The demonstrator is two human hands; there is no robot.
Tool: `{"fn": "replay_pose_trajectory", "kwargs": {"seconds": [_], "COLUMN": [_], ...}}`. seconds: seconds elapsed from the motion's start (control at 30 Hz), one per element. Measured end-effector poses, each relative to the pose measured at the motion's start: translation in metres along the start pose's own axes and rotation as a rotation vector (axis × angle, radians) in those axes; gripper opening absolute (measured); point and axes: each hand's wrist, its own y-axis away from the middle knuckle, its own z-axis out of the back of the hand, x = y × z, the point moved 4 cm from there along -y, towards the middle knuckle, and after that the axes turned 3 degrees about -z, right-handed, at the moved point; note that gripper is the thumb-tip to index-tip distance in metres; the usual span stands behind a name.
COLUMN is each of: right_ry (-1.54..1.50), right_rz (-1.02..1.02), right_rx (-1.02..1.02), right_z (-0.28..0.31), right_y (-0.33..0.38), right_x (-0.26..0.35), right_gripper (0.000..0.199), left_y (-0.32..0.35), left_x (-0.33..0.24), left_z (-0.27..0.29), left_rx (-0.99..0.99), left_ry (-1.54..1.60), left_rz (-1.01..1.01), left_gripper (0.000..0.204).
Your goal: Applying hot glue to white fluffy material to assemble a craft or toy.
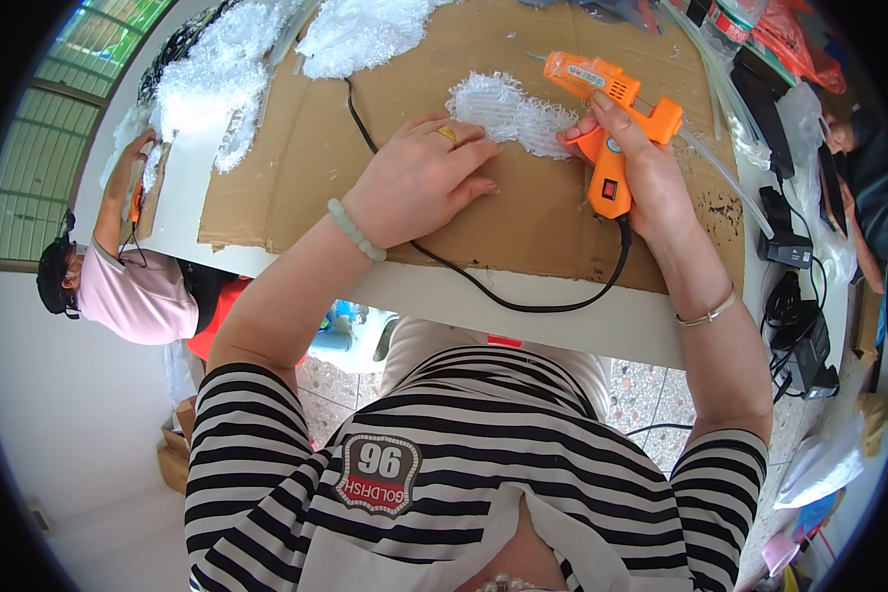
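Hands at a white, fuzzy heart-shaped textile piece (508,111) on a flat brown corrugated cardboard sheet (296,168).

Right hand (636,163): fingers curled tight around the grip of an orange plastic hot-glue gun (607,118), forefinger laid along the top of the body, a translucent glue stick jutting from the rear; nozzle end beyond the fingertips, above the piece's right lobe. Left hand (419,183): fingers extended, close together, pressed flat on the cardboard, fingertips at the lower left edge of the piece; whether they touch it cannot be told; gold ring on one finger, pale green bead bracelet (355,230) at the wrist. Black power cord (523,301): runs from the gun's base, loops behind both hands. Thin silver bangle (706,314): on the right wrist. Piece: looped, tufted texture, just ahead of the left fingertips.
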Motion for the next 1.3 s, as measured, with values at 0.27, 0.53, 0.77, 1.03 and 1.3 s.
{"fn": "replay_pose_trajectory", "kwargs": {"seconds": [0.27,0.53,0.77,1.03,1.3], "right_ry": [0.005,0.014,0.009,0.031,0.037], "right_rz": [-0.03,-0.024,-0.014,-0.039,0.003], "right_rx": [0.002,0.018,0.011,0.003,0.035], "right_z": [0.002,0.001,-0.001,0.0,0.002], "right_y": [-0.001,-0.002,0.0,0.0,-0.002], "right_x": [-0.002,-0.002,-0.001,0.0,-0.002], "right_gripper": [0.027,0.027,0.026,0.025,0.027], "left_y": [0.007,0.003,0.055,0.013,0.017], "left_x": [0.028,0.04,0.113,0.034,0.078], "left_z": [0.013,0.005,0.007,-0.003,-0.004], "left_rx": [-0.145,0.065,-0.615,-0.043,0.006], "left_ry": [0.468,0.185,0.924,-0.165,0.523], "left_rz": [0.474,0.244,1.164,0.176,0.793], "left_gripper": [0.017,0.014,0.017,0.02,0.028]}}
